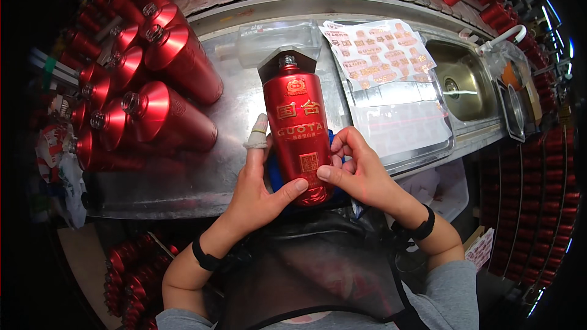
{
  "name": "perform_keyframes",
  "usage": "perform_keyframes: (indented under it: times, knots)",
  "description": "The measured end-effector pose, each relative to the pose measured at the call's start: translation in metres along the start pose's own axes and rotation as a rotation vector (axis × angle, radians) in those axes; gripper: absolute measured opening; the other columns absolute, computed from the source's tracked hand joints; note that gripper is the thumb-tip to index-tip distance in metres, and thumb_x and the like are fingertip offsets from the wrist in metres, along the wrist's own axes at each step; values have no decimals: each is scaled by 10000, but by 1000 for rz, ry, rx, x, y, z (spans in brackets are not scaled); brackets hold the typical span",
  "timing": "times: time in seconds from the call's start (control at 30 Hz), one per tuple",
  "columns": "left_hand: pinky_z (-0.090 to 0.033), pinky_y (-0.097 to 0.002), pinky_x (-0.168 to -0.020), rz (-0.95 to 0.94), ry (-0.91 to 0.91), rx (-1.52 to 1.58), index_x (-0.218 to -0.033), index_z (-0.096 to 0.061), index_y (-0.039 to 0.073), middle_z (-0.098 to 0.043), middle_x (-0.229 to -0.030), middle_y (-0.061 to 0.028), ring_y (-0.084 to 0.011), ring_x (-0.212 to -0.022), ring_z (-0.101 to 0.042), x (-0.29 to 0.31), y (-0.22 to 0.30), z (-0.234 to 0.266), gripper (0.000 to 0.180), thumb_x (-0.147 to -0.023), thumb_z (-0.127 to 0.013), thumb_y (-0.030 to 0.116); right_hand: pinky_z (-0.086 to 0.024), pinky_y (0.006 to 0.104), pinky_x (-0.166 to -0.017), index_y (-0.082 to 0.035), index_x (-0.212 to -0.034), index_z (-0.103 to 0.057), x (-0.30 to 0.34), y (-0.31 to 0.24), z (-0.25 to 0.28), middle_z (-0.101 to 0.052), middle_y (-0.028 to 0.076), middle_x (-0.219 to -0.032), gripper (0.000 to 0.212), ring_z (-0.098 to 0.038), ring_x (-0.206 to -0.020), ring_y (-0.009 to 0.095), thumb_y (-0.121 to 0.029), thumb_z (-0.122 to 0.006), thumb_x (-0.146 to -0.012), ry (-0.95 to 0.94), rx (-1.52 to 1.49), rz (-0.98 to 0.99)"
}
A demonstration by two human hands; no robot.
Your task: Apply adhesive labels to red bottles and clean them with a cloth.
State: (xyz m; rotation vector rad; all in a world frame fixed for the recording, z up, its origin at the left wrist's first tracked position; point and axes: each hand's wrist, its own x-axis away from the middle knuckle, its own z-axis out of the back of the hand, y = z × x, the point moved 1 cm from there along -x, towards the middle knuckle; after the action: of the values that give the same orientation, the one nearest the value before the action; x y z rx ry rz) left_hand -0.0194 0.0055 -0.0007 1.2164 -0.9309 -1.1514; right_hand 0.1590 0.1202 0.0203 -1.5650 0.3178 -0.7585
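Note:
A glossy red bottle [298,123] with gold markings lies lengthwise on the steel worktop [238,107], its capless neck pointing away from me. My left hand [262,190] cups its lower left side, thumb across the base, with a taped forefinger raised alongside. My right hand [358,170] presses its thumb and fingertips on the lower right of the bottle, by a small square gold label. A blue pad shows beneath the bottle.
Several red bottles [162,95] lie stacked at the left. A sheet of gold stickers [378,52] rests on a clear tray [403,125] to the right, beside a sink [465,79]. A clear plastic holder [278,40] sits behind the bottle. More red bottles line a conveyor at the back.

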Motion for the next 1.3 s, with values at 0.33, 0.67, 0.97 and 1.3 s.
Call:
perform_keyframes:
  times: [0.33, 0.67, 0.97, 1.3]
  knots:
    - [-287, -404, -1122, 5, 0, -11, -1517, -36, -12, -338, -1473, -290, -338, -1380, -363, -1, 2, 1, 1051, -809, -770, 241, -357, 201, -539, -65, -966, -392, -3, -2, -5, -441, -40, -677, 434, -405, -626, 24, -261, -761, -849, 37, 84, -12]
    - [-231, -394, -1152, 122, 41, 122, -1522, -64, -13, -333, -1483, -203, -268, -1388, -342, -8, 5, -3, 997, -819, -744, 181, -329, 199, -526, -67, -961, -392, -3, 6, -5, -442, -43, -691, 418, -384, -614, 15, -265, -746, -863, 50, 44, 10]
    - [-266, -386, -1136, 127, 43, 110, -1518, -88, -10, -348, -1468, -209, -265, -1367, -367, -11, 10, -4, 943, -829, -715, 139, -353, 224, -522, -71, -950, -405, -5, 7, -3, -468, -21, -671, 409, -416, -601, 40, -291, -738, -864, 66, 103, 46]
    - [-397, -369, -1044, 125, 71, 137, -1483, -161, -9, -487, -1339, -197, -249, -1222, -516, -6, 8, -6, 898, -802, -734, 106, -381, 308, -534, -56, -909, -428, -4, 7, -6, -486, 53, -668, 489, -457, -605, 127, -459, -702, -865, 104, 199, 102]
